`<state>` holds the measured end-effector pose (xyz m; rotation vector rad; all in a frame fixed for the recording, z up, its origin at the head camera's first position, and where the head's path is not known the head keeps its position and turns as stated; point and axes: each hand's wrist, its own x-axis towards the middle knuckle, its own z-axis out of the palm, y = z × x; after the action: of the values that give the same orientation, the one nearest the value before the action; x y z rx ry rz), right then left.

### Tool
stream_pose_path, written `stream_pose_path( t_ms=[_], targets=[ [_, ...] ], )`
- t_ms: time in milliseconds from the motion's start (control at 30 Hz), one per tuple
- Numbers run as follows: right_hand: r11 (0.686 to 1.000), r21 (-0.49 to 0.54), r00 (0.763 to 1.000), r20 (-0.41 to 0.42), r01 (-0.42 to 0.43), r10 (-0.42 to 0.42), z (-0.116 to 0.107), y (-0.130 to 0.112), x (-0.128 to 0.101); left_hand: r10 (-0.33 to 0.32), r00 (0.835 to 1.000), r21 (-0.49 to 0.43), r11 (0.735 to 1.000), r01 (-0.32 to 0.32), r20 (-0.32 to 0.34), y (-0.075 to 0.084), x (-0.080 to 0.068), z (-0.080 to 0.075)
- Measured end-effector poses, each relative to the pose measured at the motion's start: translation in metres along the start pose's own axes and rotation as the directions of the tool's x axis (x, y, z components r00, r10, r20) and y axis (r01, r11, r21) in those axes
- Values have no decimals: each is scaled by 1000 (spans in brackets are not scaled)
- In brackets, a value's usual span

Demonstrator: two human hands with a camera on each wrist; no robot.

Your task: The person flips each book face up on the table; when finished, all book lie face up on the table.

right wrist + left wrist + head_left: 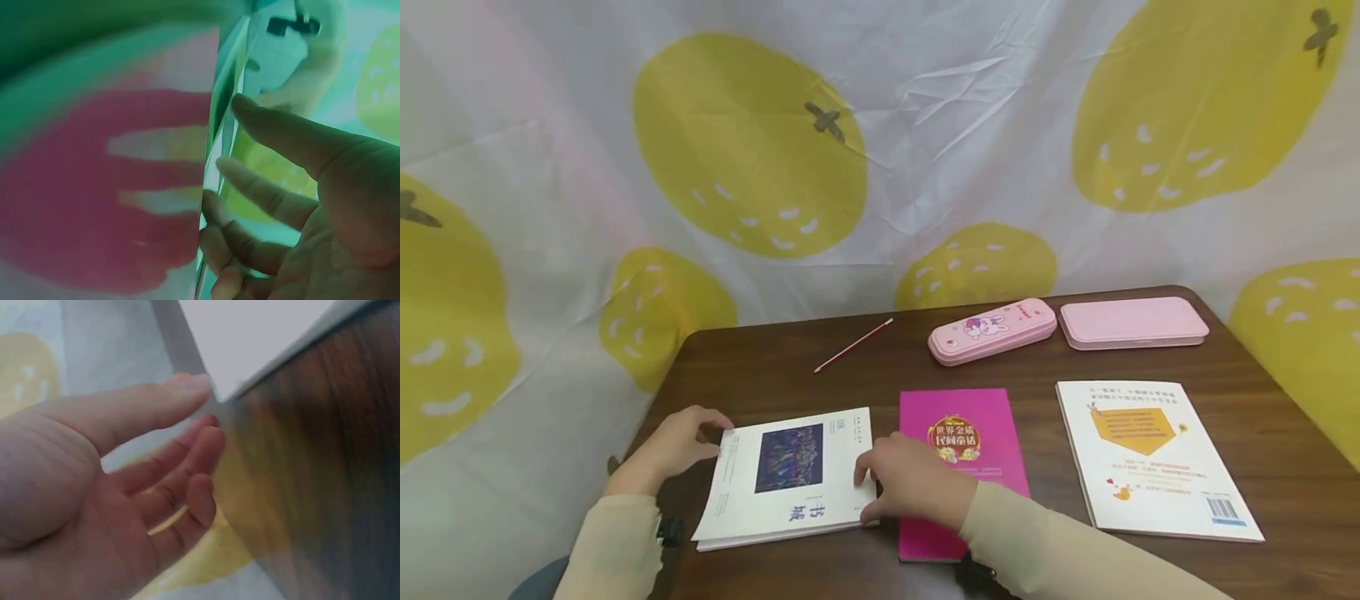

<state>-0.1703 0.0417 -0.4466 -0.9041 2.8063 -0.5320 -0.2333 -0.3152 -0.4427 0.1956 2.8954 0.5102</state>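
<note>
A white magazine [808, 483] with a dark, colourful picture lies near the front left of the brown table, its lower edge showing more than one layer. At its left edge is my left hand [673, 442]; in the left wrist view the thumb [162, 403] is by a white corner, with the other fingers loosely bent beneath. My right hand [917, 479] reaches across a magenta book [962, 408], its thumb and fingertips touching the magazine's right edge. The right wrist view has these fingers [269, 194] along a thin edge beside a pink-and-white surface [100, 194].
A white book [1153, 458] with an orange shape lies to the right. Behind are a pink bunny pencil case [992, 332], a plain pink case [1135, 323] and a thin red stick [853, 345]. A lemon-print curtain [887, 167] hangs at the table's back edge.
</note>
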Motion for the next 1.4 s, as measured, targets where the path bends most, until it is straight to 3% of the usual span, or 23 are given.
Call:
stream_pose_path(
  t_ms=[200, 333, 533, 1067, 1267, 1400],
  targets=[
    [989, -150, 998, -56, -11, 2, 11, -12, -8, 0, 1000, -11, 1000, 0, 1, -6, 4, 7],
    [980, -195, 996, -86, -39, 23, 16, -14, -9, -22, 1000, -9, 1000, 22, -4, -5, 5, 10],
    [980, -192, 995, -95, -50, 32, 18, -15, -9, -41, 999, 3, 999, 41, -8, -6, 6, 14],
    [974, -213, 987, -151, -80, 48, 9, -1, 14, 24, 1000, 86, 996, -23, -10, -11, -11, 6],
    [971, -223, 976, -217, -83, 33, 5, 2, 20, 57, 998, 69, 996, -56, -11, -12, -19, 9],
    [976, -197, 978, -201, -93, 53, 2, 6, 25, 69, 998, 57, 996, -69, -7, -15, -24, 11]
  ],
)
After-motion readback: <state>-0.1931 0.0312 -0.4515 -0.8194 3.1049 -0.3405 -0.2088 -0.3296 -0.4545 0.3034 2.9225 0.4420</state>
